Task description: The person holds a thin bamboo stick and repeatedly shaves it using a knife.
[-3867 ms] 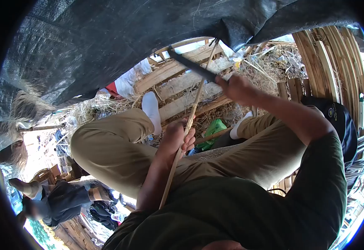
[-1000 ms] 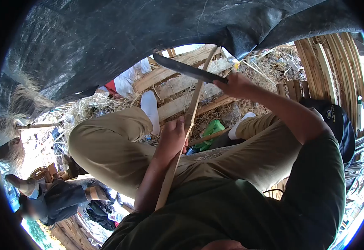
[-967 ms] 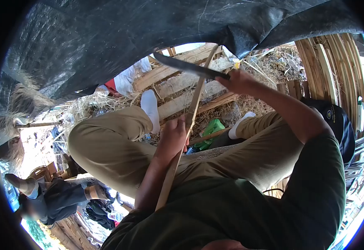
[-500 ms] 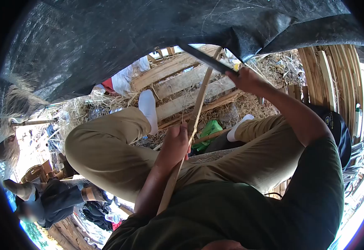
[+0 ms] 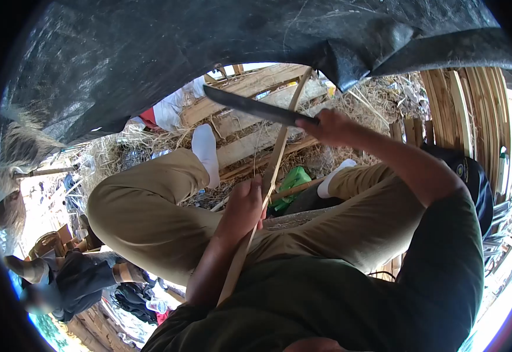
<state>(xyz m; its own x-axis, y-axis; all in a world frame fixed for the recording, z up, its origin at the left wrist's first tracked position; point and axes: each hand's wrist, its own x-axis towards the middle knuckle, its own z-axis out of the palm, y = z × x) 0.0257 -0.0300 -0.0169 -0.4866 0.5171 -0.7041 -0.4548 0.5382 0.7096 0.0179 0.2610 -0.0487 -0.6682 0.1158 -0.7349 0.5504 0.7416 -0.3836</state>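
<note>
My left hand (image 5: 244,205) is closed around a long, narrow strip that looks like split bamboo (image 5: 280,146). The strip slants from beside my left forearm up to the edge of the dark sheet, with a knot just by my fingers. My right hand (image 5: 329,127) grips the handle of a machete (image 5: 250,107). Its dark, broad blade points up and left and crosses the upper part of the strip; whether the edge touches it I cannot tell. The handle is mostly hidden in my fingers.
A black plastic sheet (image 5: 150,53) hangs across the top. Wooden slats (image 5: 262,126) and straw lie between my feet, with a green plastic bag (image 5: 294,185). Upright planks (image 5: 473,111) stand at right beside a black bag (image 5: 467,176). Another person's legs (image 5: 86,278) show at lower left.
My right hand has moved down and slightly left with the machete. The blade has swung flatter and lies lower across the strip. My left hand has hardly moved.
</note>
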